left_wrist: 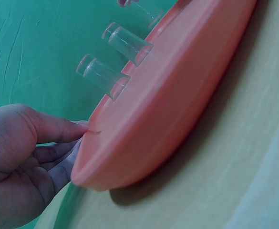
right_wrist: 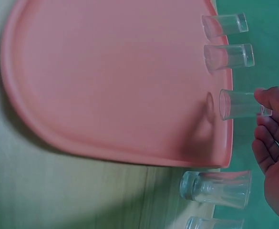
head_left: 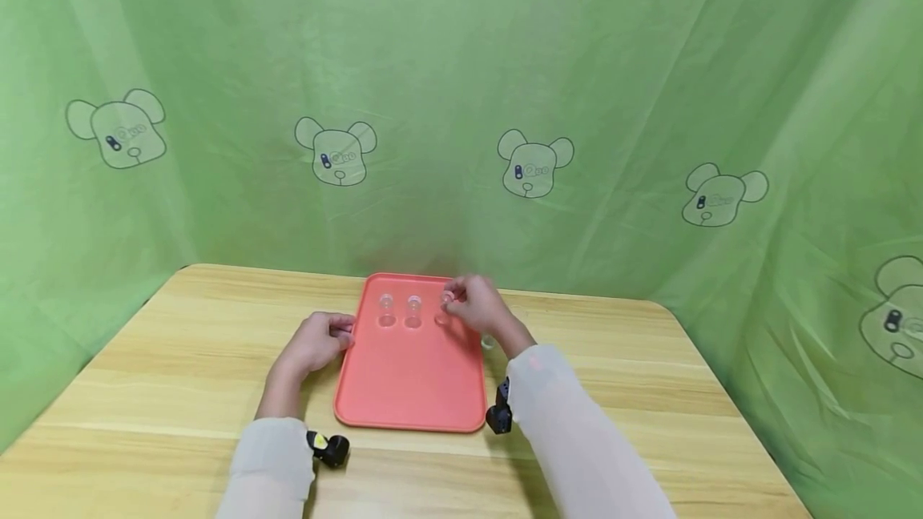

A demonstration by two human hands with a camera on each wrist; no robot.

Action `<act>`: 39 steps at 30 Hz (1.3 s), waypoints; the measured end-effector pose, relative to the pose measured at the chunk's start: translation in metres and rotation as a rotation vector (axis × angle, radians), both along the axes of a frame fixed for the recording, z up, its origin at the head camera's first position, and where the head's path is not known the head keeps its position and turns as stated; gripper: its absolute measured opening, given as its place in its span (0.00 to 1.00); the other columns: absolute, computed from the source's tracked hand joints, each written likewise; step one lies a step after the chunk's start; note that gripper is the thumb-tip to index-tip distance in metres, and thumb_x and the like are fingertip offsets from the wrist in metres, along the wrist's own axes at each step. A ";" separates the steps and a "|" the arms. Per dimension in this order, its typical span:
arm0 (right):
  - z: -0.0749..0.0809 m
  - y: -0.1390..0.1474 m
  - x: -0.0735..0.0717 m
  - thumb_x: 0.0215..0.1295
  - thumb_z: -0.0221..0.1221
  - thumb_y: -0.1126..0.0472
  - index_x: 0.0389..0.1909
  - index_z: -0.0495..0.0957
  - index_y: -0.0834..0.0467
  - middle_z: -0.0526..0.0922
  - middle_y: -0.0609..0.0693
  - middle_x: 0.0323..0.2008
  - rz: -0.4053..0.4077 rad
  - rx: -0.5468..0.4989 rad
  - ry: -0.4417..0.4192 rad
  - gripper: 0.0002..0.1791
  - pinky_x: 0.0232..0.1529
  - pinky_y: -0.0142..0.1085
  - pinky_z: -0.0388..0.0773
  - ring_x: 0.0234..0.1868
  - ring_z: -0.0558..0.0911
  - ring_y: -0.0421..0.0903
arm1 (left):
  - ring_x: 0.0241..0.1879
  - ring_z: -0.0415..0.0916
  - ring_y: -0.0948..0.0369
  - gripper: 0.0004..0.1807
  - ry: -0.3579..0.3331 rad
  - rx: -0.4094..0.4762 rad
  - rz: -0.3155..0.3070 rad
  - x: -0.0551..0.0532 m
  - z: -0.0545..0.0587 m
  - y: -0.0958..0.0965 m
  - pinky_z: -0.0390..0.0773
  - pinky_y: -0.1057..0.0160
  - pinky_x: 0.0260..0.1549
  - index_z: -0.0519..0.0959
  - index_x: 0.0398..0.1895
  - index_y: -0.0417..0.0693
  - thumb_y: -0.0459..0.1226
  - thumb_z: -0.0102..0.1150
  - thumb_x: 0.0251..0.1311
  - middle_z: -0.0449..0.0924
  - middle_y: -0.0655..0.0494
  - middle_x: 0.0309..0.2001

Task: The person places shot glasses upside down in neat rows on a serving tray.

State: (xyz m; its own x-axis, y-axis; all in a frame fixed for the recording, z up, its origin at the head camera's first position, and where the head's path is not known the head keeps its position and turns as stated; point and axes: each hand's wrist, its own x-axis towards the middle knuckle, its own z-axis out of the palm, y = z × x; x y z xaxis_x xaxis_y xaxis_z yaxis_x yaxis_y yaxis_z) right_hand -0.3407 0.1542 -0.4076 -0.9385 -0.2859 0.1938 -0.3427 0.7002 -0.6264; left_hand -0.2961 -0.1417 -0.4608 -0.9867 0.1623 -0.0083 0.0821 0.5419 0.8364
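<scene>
My right hand [head_left: 479, 307] pinches a clear shot glass [right_wrist: 239, 105] by its thick base, thumb on one side. The glass is upside down, its mouth facing the red tray [head_left: 411, 383] close beneath. Two more shot glasses, a left one [head_left: 386, 311] and a middle one [head_left: 413, 312], stand mouth-down in a row near the tray's far end. At the tray's left edge, my left hand [head_left: 316, 343] grips the rim, with the thumb [left_wrist: 63, 129] on top of it and the other fingers along the outside.
Beside the tray's right edge, an upright shot glass [right_wrist: 218, 188] stands on the wooden table [head_left: 613, 407], with another glass [right_wrist: 215, 223] partly cut off by the right wrist view. A green curtain [head_left: 433, 46] printed with bear heads hangs behind the table and along its sides.
</scene>
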 end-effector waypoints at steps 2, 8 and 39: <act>-0.001 0.000 0.001 0.62 0.67 0.70 0.43 0.86 0.65 0.84 0.50 0.33 0.000 0.000 -0.006 0.09 0.41 0.35 0.81 0.36 0.80 0.44 | 0.49 0.82 0.52 0.19 -0.002 0.002 0.002 0.000 0.000 0.000 0.82 0.52 0.54 0.78 0.61 0.30 0.27 0.58 0.68 0.85 0.43 0.48; -0.001 -0.002 0.003 0.64 0.66 0.69 0.44 0.86 0.64 0.83 0.50 0.34 -0.002 0.010 -0.042 0.08 0.42 0.36 0.82 0.38 0.80 0.45 | 0.49 0.82 0.52 0.19 0.002 0.004 0.004 0.000 0.000 0.000 0.82 0.52 0.53 0.79 0.60 0.30 0.27 0.58 0.67 0.86 0.43 0.47; -0.009 0.000 0.002 0.66 0.68 0.64 0.46 0.86 0.63 0.85 0.49 0.36 -0.004 0.007 -0.076 0.11 0.46 0.38 0.82 0.40 0.81 0.45 | 0.49 0.82 0.52 0.19 -0.007 -0.001 0.006 0.001 0.001 0.001 0.82 0.52 0.54 0.78 0.61 0.30 0.27 0.58 0.68 0.86 0.44 0.47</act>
